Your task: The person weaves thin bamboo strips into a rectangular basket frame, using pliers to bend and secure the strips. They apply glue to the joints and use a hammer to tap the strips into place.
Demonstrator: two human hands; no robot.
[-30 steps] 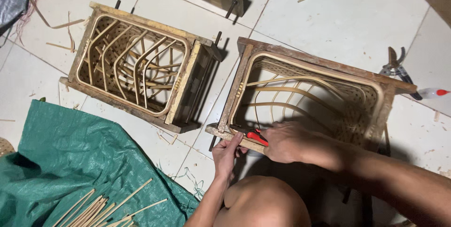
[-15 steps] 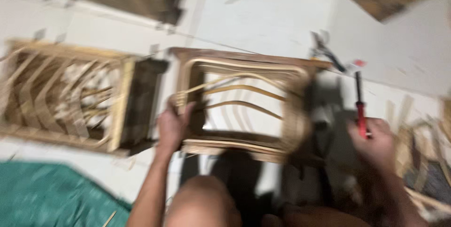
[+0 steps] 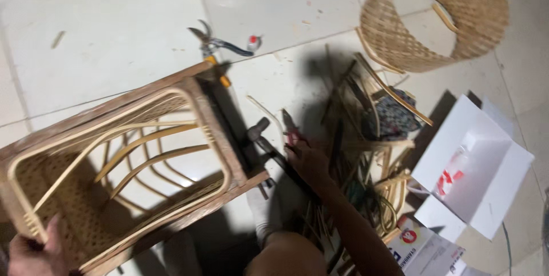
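The left hand (image 3: 35, 251) is chopped off by the bottom-left corner, so you only get knuckles on the rattan frame (image 3: 123, 179), and its grip can't be made out. The right hand (image 3: 309, 162) has its back to the camera; the fingers are hidden, so whether it's gripping the red-handled pliers (image 3: 291, 133) or just touching them is anyone's guess. The hammer (image 3: 269, 147) handle disappears under that hand. The woven basket (image 3: 440, 19) runs off the top edge, the printed box (image 3: 426, 250) off the bottom, and the whole shot's a bit motion-blurred.
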